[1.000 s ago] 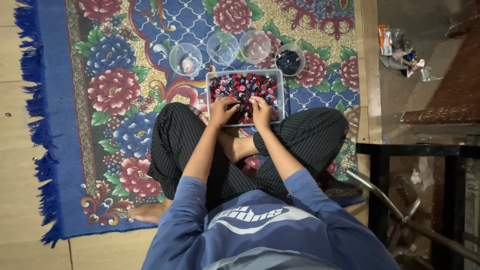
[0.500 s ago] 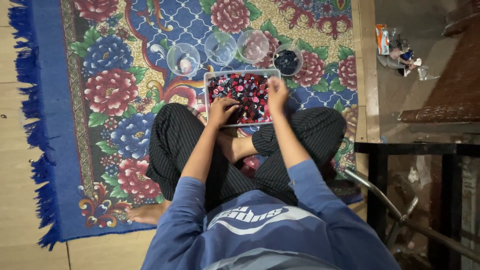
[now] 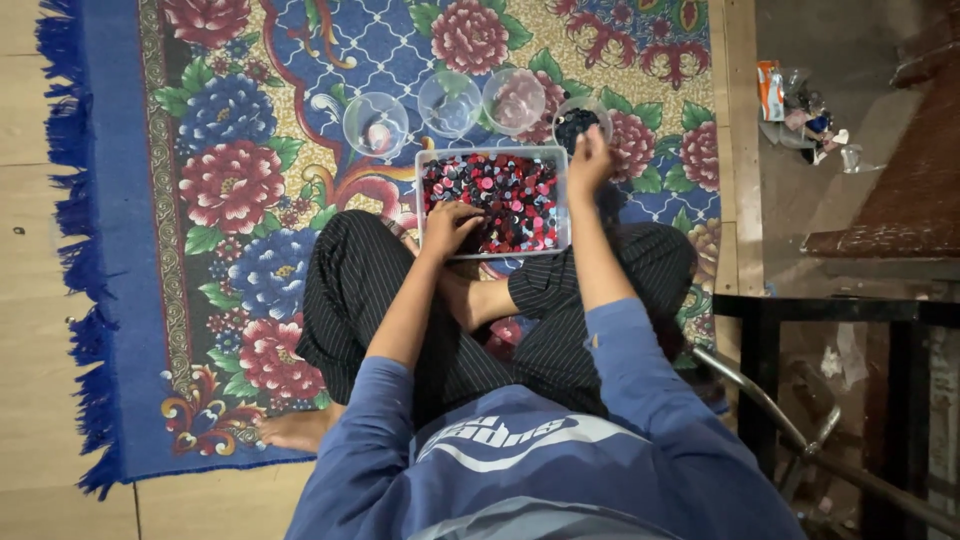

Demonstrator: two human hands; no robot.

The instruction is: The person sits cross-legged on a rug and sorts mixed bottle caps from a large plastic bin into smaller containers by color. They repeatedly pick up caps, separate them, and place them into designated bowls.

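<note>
A clear rectangular tray [image 3: 492, 151] full of small round pieces in red, pink, black and white lies on the rug in front of my crossed legs. My left hand [image 3: 450, 222] rests inside the tray at its near left, with its fingertips down among the pieces. My right hand [image 3: 590, 160] reaches past the tray's far right corner, its fingers bunched together at the near rim of a small clear bowl [image 3: 572, 122] holding dark pieces. Whether anything is pinched in those fingers is hidden.
Three more clear bowls [image 3: 375, 125] [image 3: 450, 100] [image 3: 513, 100] stand in a row beyond the tray. Everything sits on a blue floral rug [image 3: 230, 190] over a wooden floor. On the right are a black metal frame [image 3: 760, 380] and some clutter [image 3: 800, 110].
My right hand has left the tray and moved forward and to the right, up to the bowl of dark pieces. My left hand has stayed in the tray, shifting only a little.
</note>
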